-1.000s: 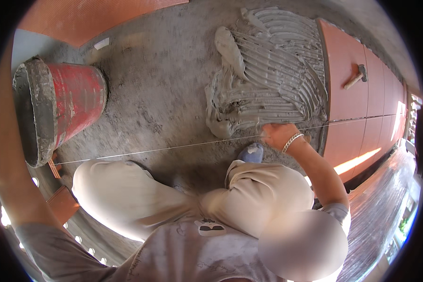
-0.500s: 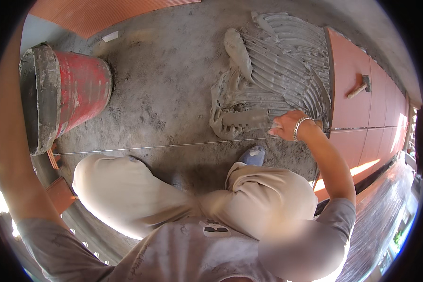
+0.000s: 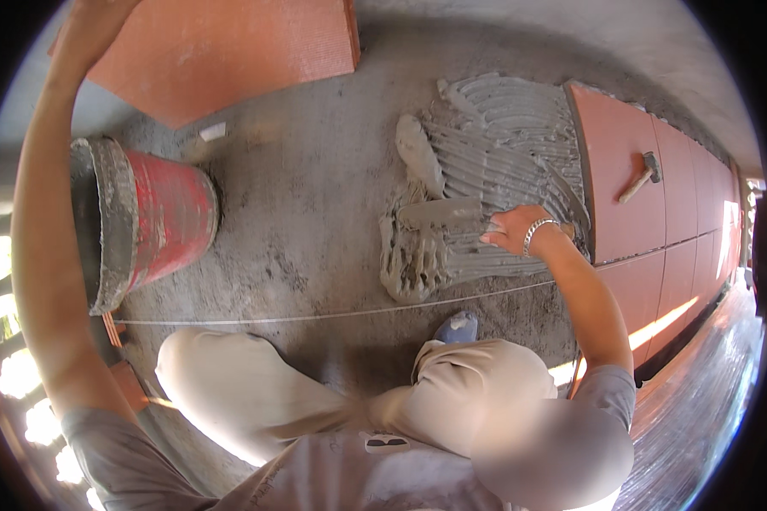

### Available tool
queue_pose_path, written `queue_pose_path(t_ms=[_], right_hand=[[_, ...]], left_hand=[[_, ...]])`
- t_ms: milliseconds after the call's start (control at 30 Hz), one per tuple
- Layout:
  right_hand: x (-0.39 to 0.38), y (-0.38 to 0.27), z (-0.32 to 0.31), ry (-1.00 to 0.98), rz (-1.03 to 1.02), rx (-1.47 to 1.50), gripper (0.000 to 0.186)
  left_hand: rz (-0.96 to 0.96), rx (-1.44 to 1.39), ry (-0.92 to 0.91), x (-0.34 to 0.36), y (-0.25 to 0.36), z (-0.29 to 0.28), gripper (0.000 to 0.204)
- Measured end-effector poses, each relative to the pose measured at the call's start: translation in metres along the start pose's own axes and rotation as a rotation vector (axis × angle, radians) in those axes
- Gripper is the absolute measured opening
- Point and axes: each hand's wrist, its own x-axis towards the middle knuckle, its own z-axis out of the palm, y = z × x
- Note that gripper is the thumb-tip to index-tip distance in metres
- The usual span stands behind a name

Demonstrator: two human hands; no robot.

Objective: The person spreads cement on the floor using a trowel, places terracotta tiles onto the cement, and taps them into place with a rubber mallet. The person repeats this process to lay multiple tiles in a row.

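Observation:
My right hand (image 3: 520, 232), with a metal bracelet at its wrist, grips a notched trowel (image 3: 441, 213). The trowel's grey blade lies on a patch of wet mortar (image 3: 511, 140) combed into curved ridges. Beside that patch are laid red-brown tiles (image 3: 618, 162), one bearing a hammer (image 3: 641, 177) with a wooden handle. My left arm stretches up the left side. My left hand (image 3: 98, 30) overlaps large ribbed red-brown tiles (image 3: 247, 64) at the upper left; its fingers run out of the picture.
A mortar-smeared red bucket (image 3: 175, 223) lies tipped at left. A taut string (image 3: 315, 319) crosses the floor in front of my knees. A small white piece (image 3: 213, 132) rests near the ribbed tiles. Clear plastic wrapping (image 3: 699, 417) covers something at lower right.
The whole view has shifted, so the scene sits lower and more of the ribbed tiles shows. My left hand has come into view. The trowel has moved slightly over the mortar, leaving ridges near it.

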Motion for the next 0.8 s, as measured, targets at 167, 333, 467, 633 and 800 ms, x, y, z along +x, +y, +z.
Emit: queue_pose_path(t_ms=[167,333,467,633,800], right_hand=[[0.032,0.011,-0.035,0.202,0.103,0.011,0.051],[0.062,-0.003,-0.051,0.376,0.237,0.122,0.051],[0.059,-0.006,-0.011,0.478,0.460,0.491,0.048],[0.084,0.018,0.041,0.499,0.712,0.729,0.041],[0.128,-0.043,0.036,0.386,0.545,0.559,0.034]], left_hand=[[-0.193,0.277,-0.159,0.006,-0.010,0.004,0.059],[-0.208,0.257,-0.121,0.009,-0.005,0.000,0.059],[-0.267,0.248,-0.071,0.000,-0.011,-0.025,0.056],[-0.331,0.190,-0.091,-0.005,-0.035,-0.039,0.059],[-0.317,0.284,-0.119,0.010,-0.028,-0.019,0.061]])
